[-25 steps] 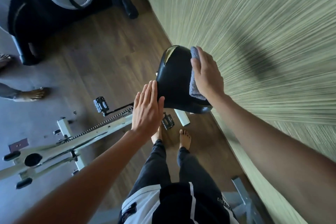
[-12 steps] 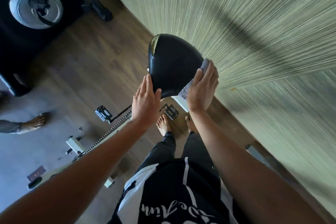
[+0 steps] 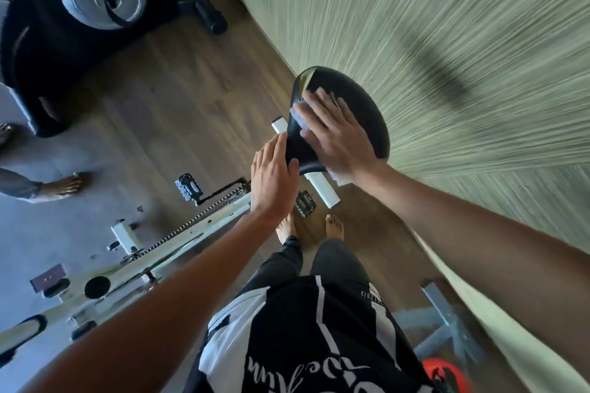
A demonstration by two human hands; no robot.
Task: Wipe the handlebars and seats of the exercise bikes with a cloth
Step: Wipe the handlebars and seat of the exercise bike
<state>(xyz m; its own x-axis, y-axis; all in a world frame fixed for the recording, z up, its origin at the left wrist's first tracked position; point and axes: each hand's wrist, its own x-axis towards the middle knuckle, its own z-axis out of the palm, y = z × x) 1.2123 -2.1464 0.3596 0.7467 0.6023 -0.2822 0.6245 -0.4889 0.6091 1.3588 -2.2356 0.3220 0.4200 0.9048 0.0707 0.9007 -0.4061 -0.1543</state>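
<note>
I log the white exercise bike (image 3: 178, 242) below me, its black seat (image 3: 360, 105) under my right hand (image 3: 338, 134), fingers flat, pressing the grey cloth (image 3: 298, 113) near the seat's left edge, while my left hand (image 3: 271, 175), fingers straight, rests against its near end.

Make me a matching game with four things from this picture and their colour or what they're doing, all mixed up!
Things:
1. seat
2. cloth
3. left hand
4. bike frame

Matches:
A. white
B. pressed under the right hand
C. black
D. fingers straight, touching the seat's edge

Pairs: 1-C, 2-B, 3-D, 4-A
</note>
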